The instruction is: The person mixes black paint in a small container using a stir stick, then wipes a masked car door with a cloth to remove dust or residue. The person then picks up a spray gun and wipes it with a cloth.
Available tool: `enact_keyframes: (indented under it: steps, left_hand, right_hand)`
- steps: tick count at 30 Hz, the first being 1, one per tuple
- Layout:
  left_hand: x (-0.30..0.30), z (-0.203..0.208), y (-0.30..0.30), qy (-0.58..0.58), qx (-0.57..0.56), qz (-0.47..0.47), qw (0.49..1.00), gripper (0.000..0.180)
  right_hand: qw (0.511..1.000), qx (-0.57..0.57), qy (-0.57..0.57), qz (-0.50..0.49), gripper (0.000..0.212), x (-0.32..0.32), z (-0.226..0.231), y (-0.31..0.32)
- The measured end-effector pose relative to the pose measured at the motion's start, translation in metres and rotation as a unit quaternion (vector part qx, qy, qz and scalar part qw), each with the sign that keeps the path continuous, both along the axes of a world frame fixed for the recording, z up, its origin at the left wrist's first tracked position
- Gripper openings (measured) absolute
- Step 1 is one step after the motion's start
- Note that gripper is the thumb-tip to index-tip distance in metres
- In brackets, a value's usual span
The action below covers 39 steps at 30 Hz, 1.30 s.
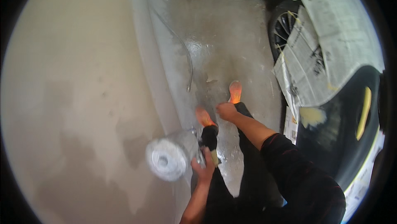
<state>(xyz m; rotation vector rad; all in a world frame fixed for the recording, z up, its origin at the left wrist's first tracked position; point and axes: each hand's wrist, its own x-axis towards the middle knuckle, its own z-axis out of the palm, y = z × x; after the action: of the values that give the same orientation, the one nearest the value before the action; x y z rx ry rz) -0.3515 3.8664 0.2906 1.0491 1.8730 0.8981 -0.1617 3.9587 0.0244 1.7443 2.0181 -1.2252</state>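
Note:
My left hand (203, 167) is wrapped round the metal grip of a paint spray gun (200, 156), low and left of my legs. On the gun sits a pale, see-through cup (166, 158), tilted so that its round end faces up and left. The cup is close to the pale wall. My right hand (227, 111) is held out in front of me, above my orange shoes. Its fingers are curled closed, and whatever they may hold is hidden from view.
A thin hose (182, 44) curves along the wet floor (244, 46), its end near my feet. The pale wall (82, 58) fills the left. At right, masking paper (343, 29) covers a car beside its wheel (283, 29); a dark panel (331, 137) has yellowish patches.

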Motion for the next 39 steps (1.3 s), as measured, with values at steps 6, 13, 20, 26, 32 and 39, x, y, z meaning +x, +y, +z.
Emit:
enact_keyframes:
  steps: [6,13,20,26,32,39]
  left_hand:
    - [0.000,-0.134,0.036,-0.009,-0.100,0.090,0.991,0.021]
    - [0.025,-0.160,0.096,0.061,-0.217,0.152,0.962,0.026]
    - [0.055,-0.096,0.174,0.130,-0.201,0.111,0.965,0.036]
    - [0.079,0.077,0.319,0.229,0.034,0.099,0.968,0.040]
    - [0.131,0.241,0.460,0.053,0.263,0.063,0.961,0.048]
    - [0.189,0.266,0.495,-0.023,0.327,0.037,0.944,0.050]
  right_hand:
    - [0.964,0.226,0.081,0.116,0.018,-0.087,-0.191,0.130]
    - [0.887,0.242,-0.051,0.390,0.021,-0.125,-0.307,0.188]
    - [0.898,0.193,0.362,0.160,0.029,0.006,-0.116,0.195]
    - [0.903,0.164,0.385,0.094,0.045,0.141,0.189,0.268]
    - [0.864,0.241,0.442,-0.014,0.050,0.163,0.344,0.298]
    - [0.861,0.255,0.429,-0.098,0.039,0.195,0.341,0.297]
